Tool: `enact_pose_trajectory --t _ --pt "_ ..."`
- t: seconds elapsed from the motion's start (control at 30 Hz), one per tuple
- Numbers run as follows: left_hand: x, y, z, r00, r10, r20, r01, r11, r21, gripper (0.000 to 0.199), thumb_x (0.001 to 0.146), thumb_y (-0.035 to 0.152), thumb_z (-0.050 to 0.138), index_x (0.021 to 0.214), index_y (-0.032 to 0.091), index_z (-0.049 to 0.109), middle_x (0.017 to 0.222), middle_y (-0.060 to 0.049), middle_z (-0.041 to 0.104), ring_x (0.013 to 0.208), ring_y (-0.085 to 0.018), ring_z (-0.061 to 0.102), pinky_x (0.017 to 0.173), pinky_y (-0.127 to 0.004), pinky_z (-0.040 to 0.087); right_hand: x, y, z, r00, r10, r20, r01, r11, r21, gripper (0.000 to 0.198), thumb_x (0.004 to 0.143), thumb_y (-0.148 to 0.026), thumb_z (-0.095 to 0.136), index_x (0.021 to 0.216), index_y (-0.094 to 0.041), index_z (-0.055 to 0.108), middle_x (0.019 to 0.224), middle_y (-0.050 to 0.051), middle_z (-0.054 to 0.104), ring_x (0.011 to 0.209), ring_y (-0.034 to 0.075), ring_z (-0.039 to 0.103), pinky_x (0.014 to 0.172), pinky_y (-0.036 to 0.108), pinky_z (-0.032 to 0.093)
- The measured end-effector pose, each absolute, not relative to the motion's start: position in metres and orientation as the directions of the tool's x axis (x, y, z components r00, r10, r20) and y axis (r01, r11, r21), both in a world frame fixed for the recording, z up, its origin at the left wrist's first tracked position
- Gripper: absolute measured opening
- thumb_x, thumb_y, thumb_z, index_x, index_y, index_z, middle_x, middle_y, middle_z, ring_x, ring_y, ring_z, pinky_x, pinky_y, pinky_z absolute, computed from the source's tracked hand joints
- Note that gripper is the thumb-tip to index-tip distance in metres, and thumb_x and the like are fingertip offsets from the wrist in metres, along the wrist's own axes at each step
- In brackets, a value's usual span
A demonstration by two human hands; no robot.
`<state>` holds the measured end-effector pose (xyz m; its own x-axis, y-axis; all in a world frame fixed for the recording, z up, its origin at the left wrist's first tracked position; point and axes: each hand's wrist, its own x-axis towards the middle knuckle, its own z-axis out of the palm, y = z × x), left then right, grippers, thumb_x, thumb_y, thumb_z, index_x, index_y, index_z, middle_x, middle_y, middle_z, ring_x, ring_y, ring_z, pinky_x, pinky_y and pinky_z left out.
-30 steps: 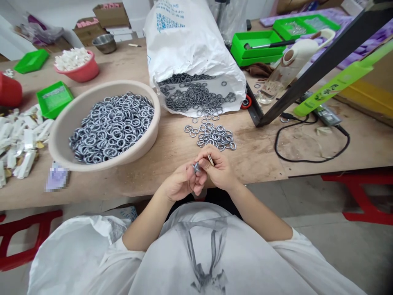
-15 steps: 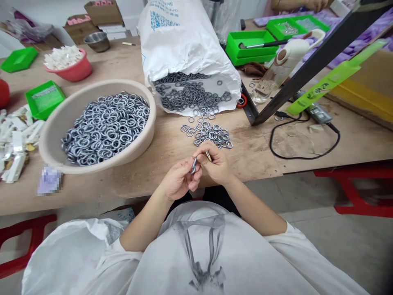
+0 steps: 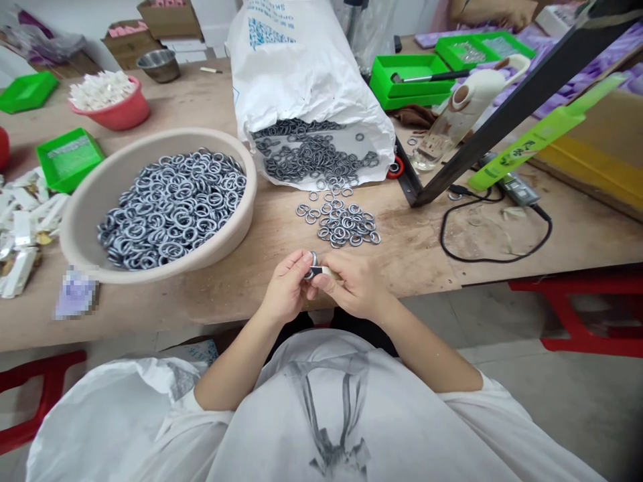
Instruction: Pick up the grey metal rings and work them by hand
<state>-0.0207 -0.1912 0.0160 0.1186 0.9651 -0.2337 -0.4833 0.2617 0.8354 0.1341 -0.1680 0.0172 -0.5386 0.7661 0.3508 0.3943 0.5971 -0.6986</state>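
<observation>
My left hand [image 3: 287,288] pinches a grey ring [image 3: 313,258] between thumb and fingers, above the table's front edge. My right hand [image 3: 355,284] is closed around a small knife-like tool [image 3: 318,270] with a pale handle and a dark flat end. That dark end lies against the ring; whether it passes through the ring is hard to make out. Just beyond my hands is a loose pile of grey rings [image 3: 346,224]. It trails back to the open mouth of a white sack [image 3: 306,80] that has more rings inside.
Left of my hands stands a large beige basin [image 3: 246,207] heaped with grey rings. White pieces [image 3: 23,231], a green tray [image 3: 70,161] and a red bowl [image 3: 120,117] lie farther left. To the right are a black metal bar [image 3: 482,140], a clear bottle [image 3: 447,127] and a black cable [image 3: 445,234].
My right hand has turned the tool, bringing its dark end to the ring. Both hands have lowered slightly towards me. A person's hand at the top right is no longer visible.
</observation>
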Motion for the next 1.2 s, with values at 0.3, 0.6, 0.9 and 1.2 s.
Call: enact_pose_trajectory --t 0.3,0.6,0.9,1.2 --pt "-0.027 -0.203 0.012 0.284 0.937 -0.205 -0.337 0.297 0.894 0.042 0.082 0.054 0.069 0.07 0.017 0.052 0.053 0.005 0.052 0.037 -0.005 0.041 0.038 -0.018 0.03 0.135 -0.153 0.007 -0.48 0.847 0.228 0.382 0.436 -0.815 0.052 0.099 -0.059 0.038 0.066 -0.02 0.048 0.061 -0.002 0.049 0.06 0.012 0.044 0.059 0.027 0.028" --pt "-0.124 -0.192 0.08 -0.251 0.828 0.501 0.824 -0.088 0.56 0.039 0.1 0.04 0.042 0.122 0.019 0.068 0.097 -0.008 0.072 0.082 -0.019 0.064 0.086 -0.038 0.05 0.102 -0.057 0.003 -0.292 0.955 0.059 0.846 0.287 -0.449 0.037 0.09 -0.054 0.059 0.104 -0.022 0.07 0.106 0.008 0.071 0.094 0.025 0.063 0.075 0.031 0.041" --pt "-0.155 -0.169 0.066 -0.226 0.689 0.689 0.959 0.034 0.281 0.041 0.091 0.04 0.059 0.12 0.013 0.069 0.124 -0.02 0.066 0.118 -0.035 0.055 0.105 -0.056 0.039 0.058 -0.02 -0.008 -0.347 0.938 -0.01 0.925 0.34 -0.17 0.03 0.093 -0.033 0.056 0.111 -0.015 0.073 0.114 0.018 0.071 0.105 0.03 0.066 0.082 0.035 0.047" --pt "-0.053 -0.177 0.014 -0.153 0.977 0.15 0.162 -0.125 0.979 0.042 0.096 0.053 0.048 0.108 0.018 0.068 0.1 -0.01 0.073 0.086 -0.018 0.065 0.072 -0.03 0.051 0.101 -0.075 0.005 -0.342 0.895 0.287 0.453 0.425 -0.784 0.031 0.092 -0.042 0.061 0.078 -0.017 0.071 0.063 0.0 0.057 0.065 0.016 0.053 0.062 0.028 0.04"
